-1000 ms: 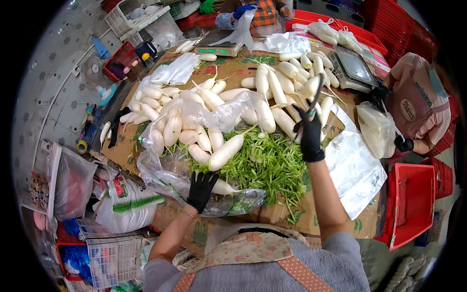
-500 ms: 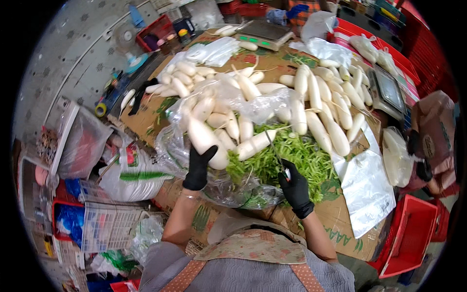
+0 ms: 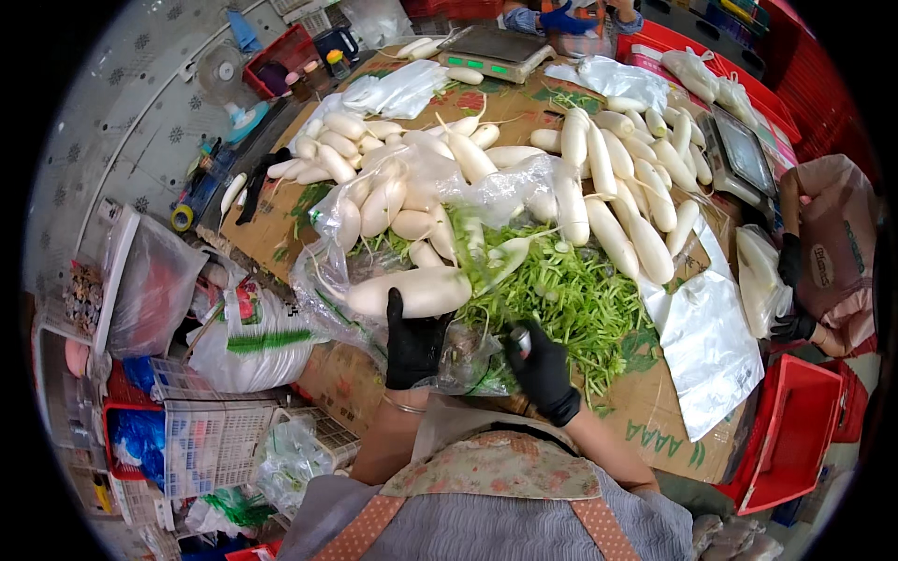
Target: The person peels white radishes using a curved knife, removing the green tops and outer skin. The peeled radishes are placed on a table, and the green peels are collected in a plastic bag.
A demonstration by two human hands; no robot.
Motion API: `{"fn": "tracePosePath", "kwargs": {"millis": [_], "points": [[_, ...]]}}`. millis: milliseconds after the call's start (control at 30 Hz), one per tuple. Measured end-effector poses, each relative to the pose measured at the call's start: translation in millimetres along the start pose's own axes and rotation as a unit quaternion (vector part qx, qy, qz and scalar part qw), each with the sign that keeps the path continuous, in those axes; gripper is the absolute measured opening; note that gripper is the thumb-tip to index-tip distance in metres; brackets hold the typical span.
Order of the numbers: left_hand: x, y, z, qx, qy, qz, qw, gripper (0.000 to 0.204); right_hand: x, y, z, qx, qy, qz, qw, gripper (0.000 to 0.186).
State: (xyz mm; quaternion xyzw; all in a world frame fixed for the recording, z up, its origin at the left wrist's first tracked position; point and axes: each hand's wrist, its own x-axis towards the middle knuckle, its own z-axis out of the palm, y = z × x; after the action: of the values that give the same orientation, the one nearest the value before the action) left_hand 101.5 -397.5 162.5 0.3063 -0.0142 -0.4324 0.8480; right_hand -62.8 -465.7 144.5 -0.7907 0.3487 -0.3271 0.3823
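A large daikon radish (image 3: 412, 293) lies nearly crosswise in front of me, with my black-gloved left hand (image 3: 416, 348) closed round its lower side. To the right, my gloved right hand (image 3: 544, 376) grips a knife (image 3: 521, 339); its handle end shows, while the blade is blurred. Beyond them is a heap of chopped green radish tops (image 3: 585, 309). A clear plastic bag (image 3: 516, 198) spreads under and among several daikons (image 3: 382, 208) just past my left hand. A small daikon with green stems (image 3: 505, 262) rests at the heap's left edge.
More daikons (image 3: 645, 192) are piled at the right of the cardboard-covered table (image 3: 669, 447). Scales stand at the back (image 3: 491, 51) and right (image 3: 744, 154). A silvery sheet bag (image 3: 711, 365) lies near a red crate (image 3: 786, 439). At far right, a co-worker's gloved hands hold a plastic bag (image 3: 760, 280).
The daikon in my left hand has swung from slanting upright to nearly level, and that hand has moved right and under it. My right hand has drawn left and slightly nearer with the knife.
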Motion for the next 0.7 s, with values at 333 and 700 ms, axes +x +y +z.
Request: {"fn": "tracePosePath", "kwargs": {"millis": [333, 700], "points": [[-13.0, -4.4, 7.5, -0.031, 0.025, -0.061, 0.997, 0.066, -0.7, -7.0, 21.1, -0.029, -0.025, -0.006, 0.999, 0.026], [-0.3, 23.7, 23.6, 0.000, -0.074, 0.027, 0.997, 0.051, -28.6, 53.5, 33.6, 0.064, -0.081, 0.121, 0.987, 0.022]]}}
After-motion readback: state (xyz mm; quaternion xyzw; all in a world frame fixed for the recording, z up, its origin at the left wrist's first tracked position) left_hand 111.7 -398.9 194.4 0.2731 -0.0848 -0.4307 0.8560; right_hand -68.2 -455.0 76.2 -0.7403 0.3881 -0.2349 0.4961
